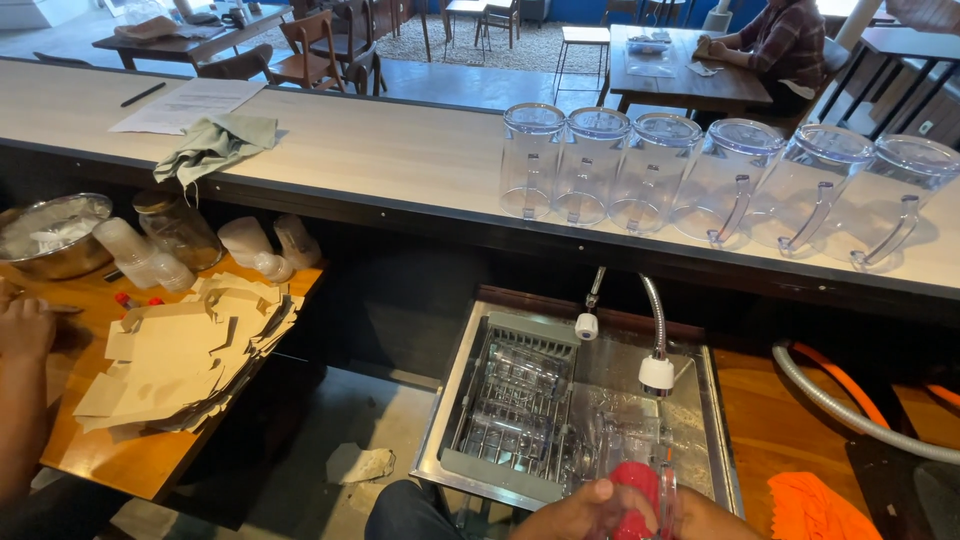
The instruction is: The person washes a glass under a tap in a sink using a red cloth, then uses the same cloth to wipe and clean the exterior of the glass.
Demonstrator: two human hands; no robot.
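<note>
At the bottom centre, our left hand (575, 510) and right hand (705, 518) wrap a clear pitcher (640, 470) with a red sponge (635, 500) inside, over the sink (700, 400) to catch drips. Six pitchers (700, 170) stand upside down on the table (380, 150) upper right, likely draining.

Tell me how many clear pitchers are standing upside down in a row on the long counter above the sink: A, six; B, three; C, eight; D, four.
A: six clear pitchers stand upside down side by side on the counter, handles facing the sink, running from above the faucet out to the right edge.
</note>
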